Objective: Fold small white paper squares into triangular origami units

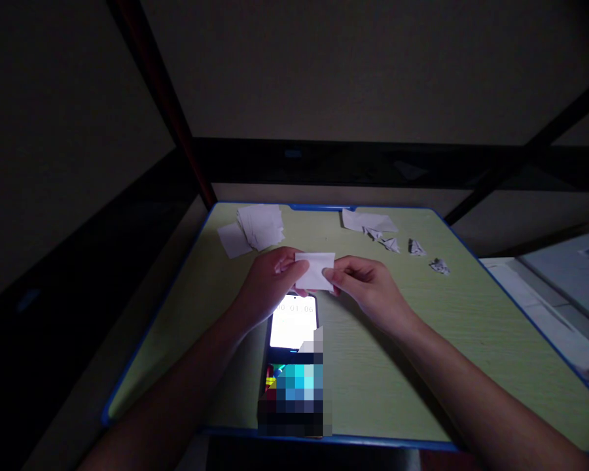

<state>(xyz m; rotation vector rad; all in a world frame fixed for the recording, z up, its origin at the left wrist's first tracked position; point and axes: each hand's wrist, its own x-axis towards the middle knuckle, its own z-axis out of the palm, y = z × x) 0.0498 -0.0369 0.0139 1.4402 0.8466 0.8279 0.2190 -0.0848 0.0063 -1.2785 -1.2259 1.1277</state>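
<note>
A small white piece of paper (315, 271) is held up between my two hands, above the middle of the table. My left hand (275, 278) grips its left side, thumb on the near face and fingers behind. On the right side my right hand (360, 278) pinches the same paper between thumb and fingers. Just below the hands lies a phone (294, 324) with a bright screen showing digits; its lower part is pixelated.
A stack of white paper sheets (262, 226) lies at the table's back left. At the back right are a flat paper (370, 221) and several small folded or crumpled paper pieces (415, 247). The light green table (402, 392) has a blue edge; a wall stands behind it.
</note>
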